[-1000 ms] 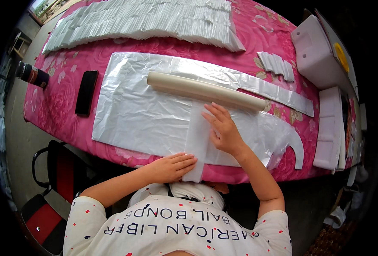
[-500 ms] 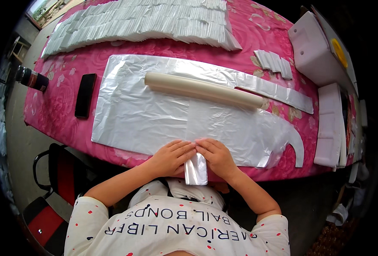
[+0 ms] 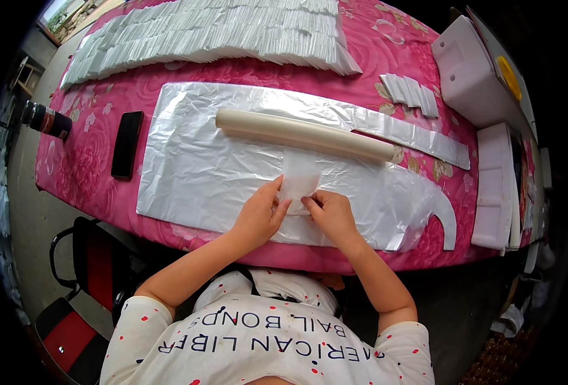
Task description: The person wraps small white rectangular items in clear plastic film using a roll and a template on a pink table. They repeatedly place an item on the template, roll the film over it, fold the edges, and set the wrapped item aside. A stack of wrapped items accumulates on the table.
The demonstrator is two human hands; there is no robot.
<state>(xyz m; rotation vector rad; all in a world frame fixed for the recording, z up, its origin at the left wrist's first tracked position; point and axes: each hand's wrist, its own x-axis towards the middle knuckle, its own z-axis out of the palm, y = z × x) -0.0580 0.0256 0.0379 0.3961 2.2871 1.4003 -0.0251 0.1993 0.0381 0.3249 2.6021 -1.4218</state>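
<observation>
On the large silvery plastic bag [image 3: 194, 186], which lies flat on the table, a narrow folded piece of thin translucent plastic film [image 3: 300, 179] stretches from beside the cardboard tube towards me. My left hand [image 3: 258, 215] is closed at the film's left edge, its thumb near the lower corner. The lower right corner is pinched between thumb and fingers of my right hand [image 3: 332, 215]. Just beyond both hands, a long beige tube [image 3: 306, 135] rests across the silvery bag, tilted slightly down to the right.
Rows of folded white plastic pieces [image 3: 213, 35] cover the far left, with a few more [image 3: 410, 95] at the far right. A black phone [image 3: 127, 144] and dark bottle [image 3: 46, 120] are left. White foam boxes [image 3: 460, 58] stand right, on a pink floral tablecloth [image 3: 85, 179].
Both hands have moved forward from the table's near edge and come apart. The film that hung over the edge between them is now up on the silvery bag, held at its sides.
</observation>
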